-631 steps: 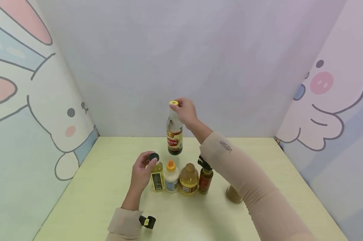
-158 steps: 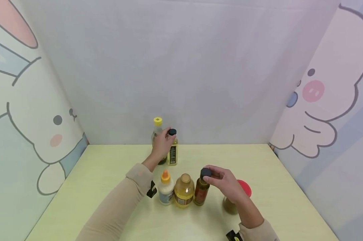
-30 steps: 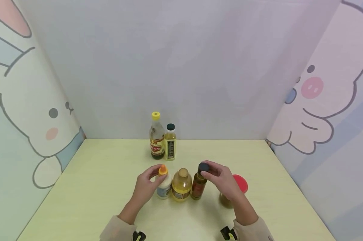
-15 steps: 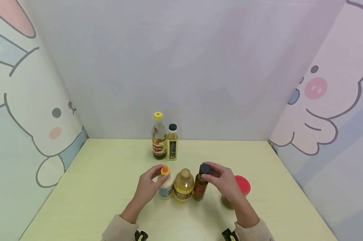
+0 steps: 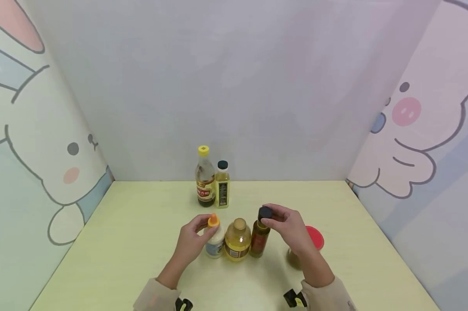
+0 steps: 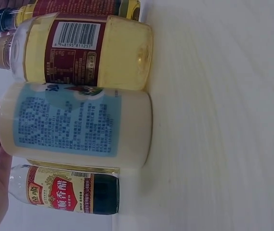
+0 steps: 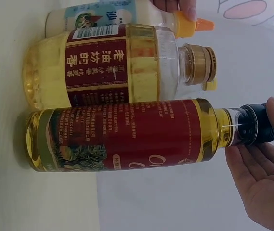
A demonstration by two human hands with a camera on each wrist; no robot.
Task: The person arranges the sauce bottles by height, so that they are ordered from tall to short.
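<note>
My landmark's the squat, round oil bottle [image 5: 238, 242]. Just left of it, my left hand [image 5: 191, 239] pinches the cone-tipped orange cap [image 5: 213, 221] of a smooth milky squeeze bottle [image 5: 214, 249]; just right, my right hand [image 5: 290, 224] pinches the black cap [image 5: 265, 212] of a slim glossy bottle [image 5: 259, 242]. Behind it, leftward: a see-through yellow-capped bottle [image 5: 205, 181] and a boxy bottle [image 5: 222, 193]. One red-lidded jar [image 5: 315, 238] sits farther right, so five bottles plus one jar on the tabletop [image 5: 133, 242].

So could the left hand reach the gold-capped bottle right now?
Probably yes, once the left hand lets go of the white bottle; the gold-capped bottle stands just beside it, its cap uncovered.
</note>
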